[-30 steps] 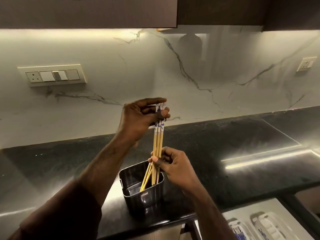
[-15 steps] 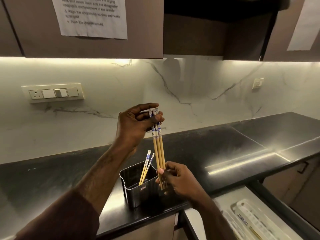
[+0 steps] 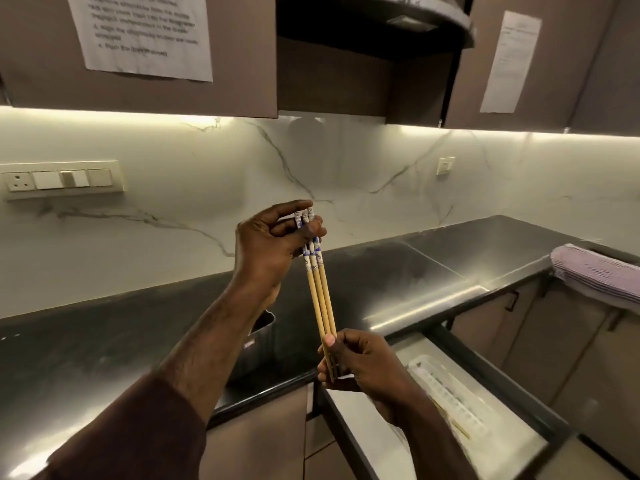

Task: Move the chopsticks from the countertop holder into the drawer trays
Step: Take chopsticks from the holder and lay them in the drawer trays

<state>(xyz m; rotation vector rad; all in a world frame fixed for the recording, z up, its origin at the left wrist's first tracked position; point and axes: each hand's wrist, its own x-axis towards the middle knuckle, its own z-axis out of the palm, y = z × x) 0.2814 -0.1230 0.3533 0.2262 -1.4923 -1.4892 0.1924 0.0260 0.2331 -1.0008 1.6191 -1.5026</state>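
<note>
A small bundle of wooden chopsticks (image 3: pixel 320 299) with blue-and-white patterned tops stands nearly upright in the air between both hands. My left hand (image 3: pixel 273 242) pinches the patterned top ends. My right hand (image 3: pixel 360 363) grips the thin lower tips. The dark metal countertop holder (image 3: pixel 258 344) sits on the black countertop (image 3: pixel 398 278), mostly hidden behind my left forearm. To the lower right the drawer (image 3: pixel 460 351) stands pulled out, with a white tray (image 3: pixel 450 393) lying inside it.
A folded striped towel (image 3: pixel 595 271) hangs at the right end of the counter. Overhead cabinets carry two paper notes (image 3: pixel 142 32). A switch panel (image 3: pixel 59 180) and a socket (image 3: pixel 445 165) sit on the marble backsplash.
Both hands lifted the chopstick bundle up out of the holder and carried it right, toward the open drawer. The view swung up and right, showing more of the drawer and tray.
</note>
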